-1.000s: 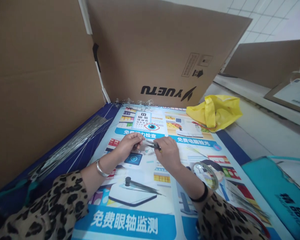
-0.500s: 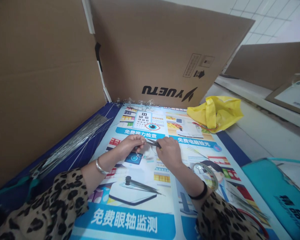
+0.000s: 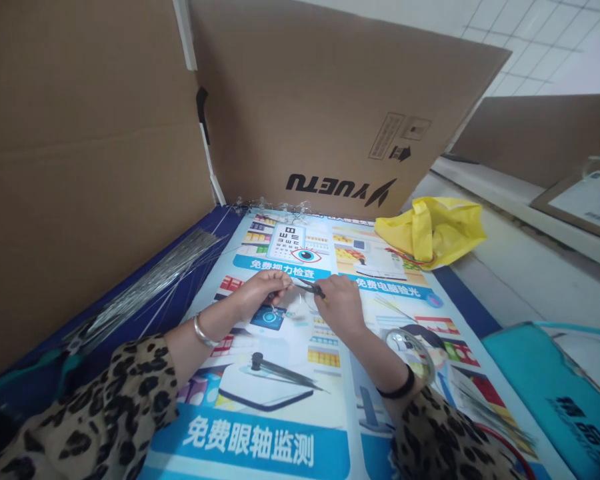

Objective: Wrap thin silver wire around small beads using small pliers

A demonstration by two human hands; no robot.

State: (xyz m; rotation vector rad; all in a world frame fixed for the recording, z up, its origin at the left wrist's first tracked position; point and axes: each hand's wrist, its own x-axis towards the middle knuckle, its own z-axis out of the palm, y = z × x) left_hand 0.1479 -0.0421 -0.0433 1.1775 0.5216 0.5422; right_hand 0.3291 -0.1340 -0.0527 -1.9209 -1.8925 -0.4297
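My left hand (image 3: 266,292) is closed in a pinch on a thin wire piece (image 3: 291,311), which hangs in a fine loop with tiny clear bits below the fingers. Small dark-jawed pliers (image 3: 311,287) are gripped in my right hand (image 3: 342,307), their handles mostly covered by the palm. The tips of the pliers point left and lie very close to my left fingertips. Whether the jaws touch the wire is too small to make out. A printed poster sheet (image 3: 325,407) lies beneath both hands.
A bundle of silvery wires (image 3: 150,280) lies at the left, beside teal-handled cutters (image 3: 70,357). Cardboard panels (image 3: 290,100) stand behind, with clear wire pieces (image 3: 280,207) at their foot. A yellow bag (image 3: 440,230), a round tape roll (image 3: 410,350) and a teal box (image 3: 545,380) are at the right.
The plier tips have shifted slightly and look a little more parted. Both hands stay nearly in place, and the camera view has moved slightly.
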